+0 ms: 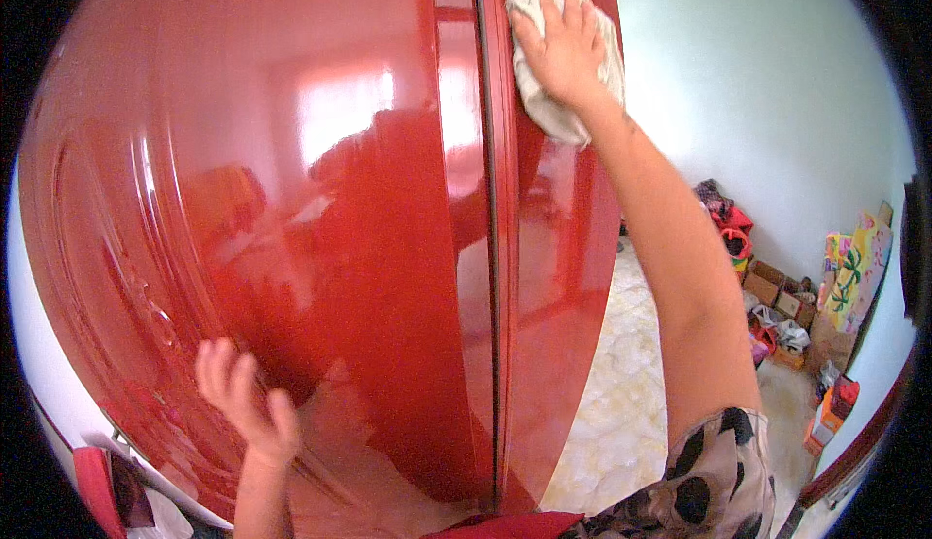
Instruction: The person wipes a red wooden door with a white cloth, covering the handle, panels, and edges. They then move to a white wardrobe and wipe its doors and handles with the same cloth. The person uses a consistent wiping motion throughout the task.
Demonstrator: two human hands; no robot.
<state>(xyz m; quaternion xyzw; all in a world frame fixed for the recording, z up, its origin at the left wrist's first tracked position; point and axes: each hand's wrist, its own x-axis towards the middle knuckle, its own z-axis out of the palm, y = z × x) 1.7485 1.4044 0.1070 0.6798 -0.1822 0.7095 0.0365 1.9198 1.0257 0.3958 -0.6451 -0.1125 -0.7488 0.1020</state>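
A glossy red door panel (349,306) with moulded grooves fills the view before me. Along its right side runs a dark vertical strip (489,248), and beyond that a narrower red panel (553,277). High on this narrow panel, my right hand (571,51) presses a folded whitish cloth (546,113) flat, fingers spread over it. My left hand (244,397) is low on the left, in front of the grooved part of the door. Its fingers are apart with nothing in them; whether it touches the surface I cannot tell.
A pale wall (750,87) and light patterned floor (619,393) lie to the right. Against the wall are cardboard boxes (764,284), plastic bags (790,335) and a colourful printed board (855,269). At lower left is a red-edged item (95,488).
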